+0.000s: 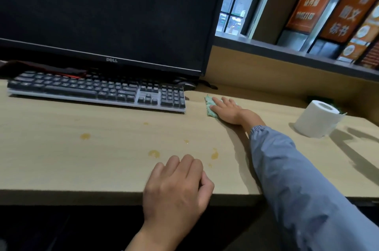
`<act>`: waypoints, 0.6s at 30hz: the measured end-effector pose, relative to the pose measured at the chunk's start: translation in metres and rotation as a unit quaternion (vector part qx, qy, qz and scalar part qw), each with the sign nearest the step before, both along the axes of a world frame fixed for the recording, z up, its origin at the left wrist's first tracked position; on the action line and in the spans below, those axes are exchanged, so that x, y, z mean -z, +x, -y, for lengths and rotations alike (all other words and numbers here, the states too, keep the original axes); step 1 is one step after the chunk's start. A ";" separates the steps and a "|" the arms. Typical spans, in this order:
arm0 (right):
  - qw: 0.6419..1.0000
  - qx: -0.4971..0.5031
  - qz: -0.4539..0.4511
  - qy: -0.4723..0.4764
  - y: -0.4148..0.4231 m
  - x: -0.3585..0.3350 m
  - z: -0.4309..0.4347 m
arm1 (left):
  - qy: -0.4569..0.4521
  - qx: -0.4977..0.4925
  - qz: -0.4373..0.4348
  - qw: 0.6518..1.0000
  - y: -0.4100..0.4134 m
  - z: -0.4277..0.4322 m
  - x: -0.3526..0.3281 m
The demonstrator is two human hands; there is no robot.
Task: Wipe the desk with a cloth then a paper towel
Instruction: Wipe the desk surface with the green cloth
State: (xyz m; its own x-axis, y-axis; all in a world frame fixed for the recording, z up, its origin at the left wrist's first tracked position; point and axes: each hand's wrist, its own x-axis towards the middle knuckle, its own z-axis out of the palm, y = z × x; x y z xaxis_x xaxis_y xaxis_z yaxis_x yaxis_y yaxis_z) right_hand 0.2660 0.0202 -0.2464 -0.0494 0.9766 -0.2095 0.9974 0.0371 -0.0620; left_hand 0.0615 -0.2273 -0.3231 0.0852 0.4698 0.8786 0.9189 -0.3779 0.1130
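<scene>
Right hand (227, 111) presses the cloth (209, 109) flat, fingers straight, on the far counter (61, 148) just right of the keyboard (96, 91). Best to sweep it nearward over the yellow spots (153, 154) with even pressure. Left hand (176, 185) rests clenched, empty, at the near edge. The paper roll (315, 119) stands right.

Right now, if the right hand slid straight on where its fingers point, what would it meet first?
Probably the right end of the keyboard. The right hand lies flat on the cloth, fingers aimed far-left at it, only bare desk between. Depth is unclear; it might pass just behind.
</scene>
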 end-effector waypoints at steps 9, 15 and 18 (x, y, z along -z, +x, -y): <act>0.999 0.024 0.007 -0.030 -0.006 -0.008 -0.034 | 0.056 -0.033 -0.018 0.998 0.001 -0.004 0.009; 0.999 0.022 0.011 -0.025 -0.004 -0.004 -0.036 | 0.073 -0.041 -0.038 0.996 -0.001 -0.005 0.012; 1.000 0.015 -0.008 -0.016 -0.002 -0.002 -0.025 | 0.075 -0.047 -0.039 0.995 -0.001 -0.005 0.013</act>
State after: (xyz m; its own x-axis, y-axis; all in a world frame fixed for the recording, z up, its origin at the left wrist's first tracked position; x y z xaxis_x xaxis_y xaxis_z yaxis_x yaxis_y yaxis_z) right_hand 0.2644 0.0448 -0.2445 -0.0229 0.9706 -0.2398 0.9970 0.0043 -0.0779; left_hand 0.0601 -0.2226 -0.3361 0.1186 0.3434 0.9317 0.9547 -0.2972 -0.0120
